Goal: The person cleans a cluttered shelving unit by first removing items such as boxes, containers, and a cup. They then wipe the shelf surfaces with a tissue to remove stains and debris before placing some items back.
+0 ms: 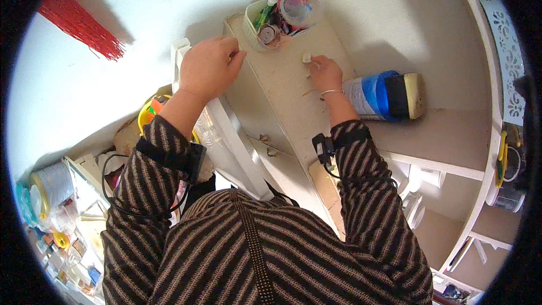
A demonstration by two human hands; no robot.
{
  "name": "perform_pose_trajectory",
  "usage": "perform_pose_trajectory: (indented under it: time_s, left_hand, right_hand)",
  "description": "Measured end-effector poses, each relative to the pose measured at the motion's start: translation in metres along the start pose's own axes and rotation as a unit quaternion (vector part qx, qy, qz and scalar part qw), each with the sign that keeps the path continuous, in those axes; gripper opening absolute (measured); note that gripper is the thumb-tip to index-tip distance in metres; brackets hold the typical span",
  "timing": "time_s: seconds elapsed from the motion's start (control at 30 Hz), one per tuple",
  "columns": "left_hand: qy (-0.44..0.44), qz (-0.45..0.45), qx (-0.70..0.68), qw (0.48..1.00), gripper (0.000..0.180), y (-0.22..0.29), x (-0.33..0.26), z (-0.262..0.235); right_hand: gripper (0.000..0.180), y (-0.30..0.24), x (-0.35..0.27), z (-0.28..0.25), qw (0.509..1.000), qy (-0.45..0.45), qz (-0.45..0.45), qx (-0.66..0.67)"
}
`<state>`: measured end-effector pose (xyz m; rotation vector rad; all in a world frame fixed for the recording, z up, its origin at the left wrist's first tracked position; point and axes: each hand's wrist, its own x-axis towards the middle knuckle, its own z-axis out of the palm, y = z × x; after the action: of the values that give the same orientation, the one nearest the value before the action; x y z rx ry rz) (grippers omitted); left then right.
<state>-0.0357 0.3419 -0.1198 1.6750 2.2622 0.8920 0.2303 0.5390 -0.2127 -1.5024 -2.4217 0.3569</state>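
Note:
My right hand reaches over a cream-coloured shelf board, fingers pinched on a small whitish wad. Its kind is too small to tell. A large bottle with a blue and white label lies on its side just right of that hand. Curled into a fist, my left hand is above a white frame at the shelf's left. Whatever its fingers enclose, if anything, is hidden. Beyond both hands, a pale basket holds a green tube and other small items.
A clear round tub stands beside the basket. A red tassel hangs at upper left. Below it are a yellow-rimmed container and a cluttered surface with a large spool. Shelf compartments with white items line the right side.

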Motion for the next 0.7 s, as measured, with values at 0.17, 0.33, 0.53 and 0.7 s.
perform_pose_trajectory:
  time_s: [0.17,0.33,0.53,0.7]
  left_hand:
    - [-0.015,-0.012,0.002,1.000,0.024,0.002,0.001,0.001]
    - [-0.022,-0.012,0.001,1.000,0.025,0.003,-0.001,-0.001]
    - [-0.020,-0.016,-0.006,1.000,0.026,0.002,-0.001,0.000]
    - [-0.005,-0.005,-0.001,1.000,0.026,0.002,-0.002,-0.001]
  right_hand:
    - [0.019,-0.021,0.001,0.002,0.998,-0.006,-0.040,-0.043]
    - [0.015,-0.030,0.021,0.004,0.995,0.069,-0.044,-0.064]
    - [0.015,-0.027,0.006,0.003,0.997,-0.042,-0.050,-0.029]
    - [0.018,-0.035,0.017,-0.002,0.995,-0.025,-0.026,-0.089]
